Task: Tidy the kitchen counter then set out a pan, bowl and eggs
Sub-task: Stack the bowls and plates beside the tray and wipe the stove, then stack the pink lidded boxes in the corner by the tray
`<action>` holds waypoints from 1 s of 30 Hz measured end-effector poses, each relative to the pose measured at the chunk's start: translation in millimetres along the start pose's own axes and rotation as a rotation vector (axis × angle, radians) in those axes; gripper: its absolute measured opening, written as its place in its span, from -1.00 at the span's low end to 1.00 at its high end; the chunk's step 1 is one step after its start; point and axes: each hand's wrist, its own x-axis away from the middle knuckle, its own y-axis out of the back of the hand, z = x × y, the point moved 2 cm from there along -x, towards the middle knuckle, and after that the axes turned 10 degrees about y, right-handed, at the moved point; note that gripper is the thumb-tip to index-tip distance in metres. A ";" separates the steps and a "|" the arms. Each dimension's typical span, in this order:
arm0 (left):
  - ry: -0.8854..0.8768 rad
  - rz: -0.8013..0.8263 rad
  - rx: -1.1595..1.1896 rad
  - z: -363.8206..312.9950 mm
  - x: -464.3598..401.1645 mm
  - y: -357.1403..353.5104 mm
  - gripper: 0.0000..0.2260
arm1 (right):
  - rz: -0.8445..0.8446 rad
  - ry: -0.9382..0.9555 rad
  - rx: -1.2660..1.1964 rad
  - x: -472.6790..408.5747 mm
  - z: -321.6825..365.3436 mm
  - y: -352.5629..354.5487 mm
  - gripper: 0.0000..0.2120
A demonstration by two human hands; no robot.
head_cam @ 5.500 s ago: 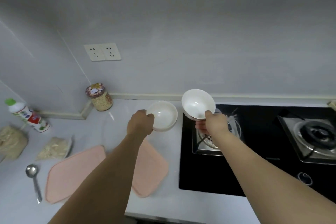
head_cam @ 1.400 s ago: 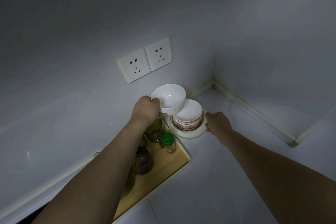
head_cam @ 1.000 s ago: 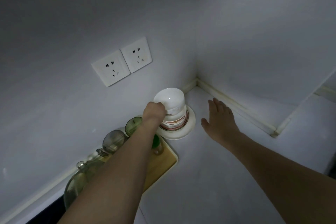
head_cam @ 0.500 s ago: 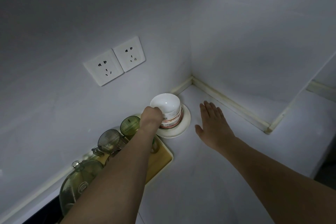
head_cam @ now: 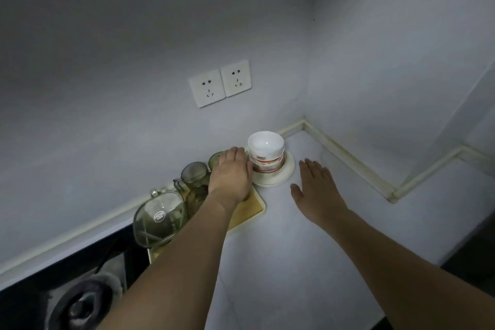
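Though beside stacked bowls [head_cam: 265, 151], both grips empty

Both bare forearms reached up from the lower edge of the frame toward its centre. The left hand [head_cam: 232, 173] lay palm down, back of the hand upward, fingers extended and close together, holding nothing that could be seen. The right hand [head_cam: 315, 185] sat a little to the right of it, also palm down, fingers straight and slightly spread, thumb angled out to the left. The two hands were apart, not touching.
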 end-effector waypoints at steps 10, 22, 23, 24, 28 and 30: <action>0.185 -0.126 -0.146 78.7 185.5 63.9 -0.53 | 0.007 0.305 -0.056 104.2 105.5 17.2 -0.44; 0.582 -0.256 -0.181 224.0 412.8 141.6 -0.52 | 0.188 0.709 -0.115 220.7 299.3 -13.9 -0.43; 0.626 -0.274 -0.177 240.6 439.4 147.9 -0.52 | 0.197 0.758 -0.107 235.0 324.7 -18.8 -0.43; 0.645 -0.281 -0.194 249.7 454.3 151.5 -0.52 | 0.201 0.779 -0.101 243.8 338.6 -21.8 -0.43; 0.782 -0.329 -0.187 306.9 549.6 173.3 -0.53 | 0.232 0.917 -0.107 301.8 423.1 -37.9 -0.45; 0.849 -0.355 -0.174 338.5 602.3 185.3 -0.53 | 0.254 0.966 -0.132 335.5 469.7 -47.3 -0.44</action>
